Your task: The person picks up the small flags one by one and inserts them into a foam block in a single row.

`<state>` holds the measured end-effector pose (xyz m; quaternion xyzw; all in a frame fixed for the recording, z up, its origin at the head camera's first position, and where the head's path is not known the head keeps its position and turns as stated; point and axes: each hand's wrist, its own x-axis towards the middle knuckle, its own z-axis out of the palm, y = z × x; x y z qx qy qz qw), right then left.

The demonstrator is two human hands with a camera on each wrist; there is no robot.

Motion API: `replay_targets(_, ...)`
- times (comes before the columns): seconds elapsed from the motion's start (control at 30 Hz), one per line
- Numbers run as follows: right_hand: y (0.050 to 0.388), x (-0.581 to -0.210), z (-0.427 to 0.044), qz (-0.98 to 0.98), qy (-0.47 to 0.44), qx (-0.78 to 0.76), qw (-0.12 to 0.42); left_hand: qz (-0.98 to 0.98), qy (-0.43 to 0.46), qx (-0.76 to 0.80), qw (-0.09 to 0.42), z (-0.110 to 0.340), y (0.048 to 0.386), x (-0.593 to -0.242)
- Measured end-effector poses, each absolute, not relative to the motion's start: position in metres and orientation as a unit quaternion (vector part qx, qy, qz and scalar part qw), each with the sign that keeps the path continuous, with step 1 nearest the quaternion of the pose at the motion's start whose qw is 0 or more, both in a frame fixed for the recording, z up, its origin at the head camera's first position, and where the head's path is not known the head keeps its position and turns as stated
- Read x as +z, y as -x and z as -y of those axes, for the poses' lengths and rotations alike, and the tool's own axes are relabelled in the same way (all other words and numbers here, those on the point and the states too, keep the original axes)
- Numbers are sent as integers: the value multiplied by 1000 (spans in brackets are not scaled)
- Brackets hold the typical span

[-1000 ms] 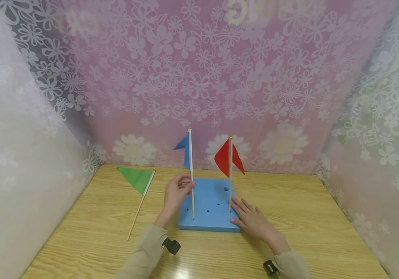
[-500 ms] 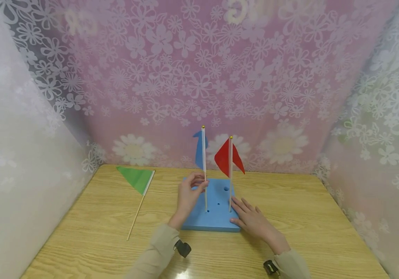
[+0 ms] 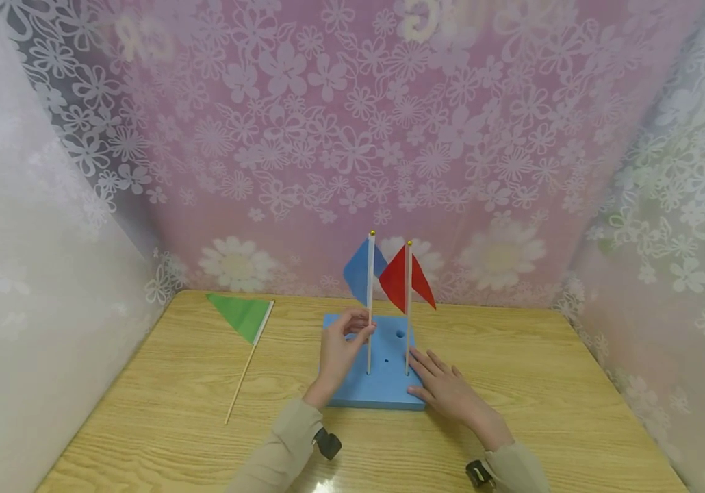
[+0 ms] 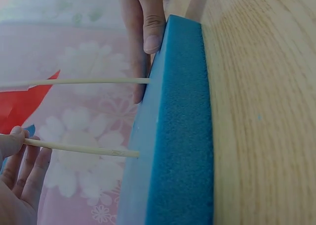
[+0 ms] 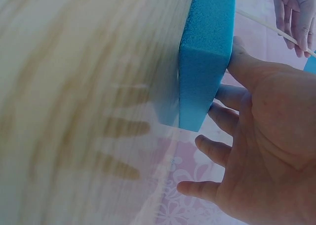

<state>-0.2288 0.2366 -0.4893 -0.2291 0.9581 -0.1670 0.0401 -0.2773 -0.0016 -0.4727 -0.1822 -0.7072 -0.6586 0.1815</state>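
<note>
My left hand pinches the stick of a blue flag between thumb and fingers, holding it upright. The stick's lower end meets a front hole of a light-blue foam block; how deep it sits I cannot tell. In the left wrist view, the wooden stick reaches the block's face. To its right a red flag stands upright in the block. My right hand rests on the block's right edge with its fingers spread; in the right wrist view the thumb and fingers lie against the foam.
A green flag lies flat on the wooden table, left of the block. Other holes show in the block, including a larger one near its back right. A flowered pink curtain hangs behind the table.
My left hand has carried the blue flag to the right, then slightly down onto the front hole. Its cloth has swung open. The right hand, red flag and green flag stay put.
</note>
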Motion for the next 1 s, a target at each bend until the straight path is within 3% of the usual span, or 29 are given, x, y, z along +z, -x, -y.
replay_targets(1.0,227,-487,-235,-958,231,-164,32,753,171,-609,180,2,273,-489)
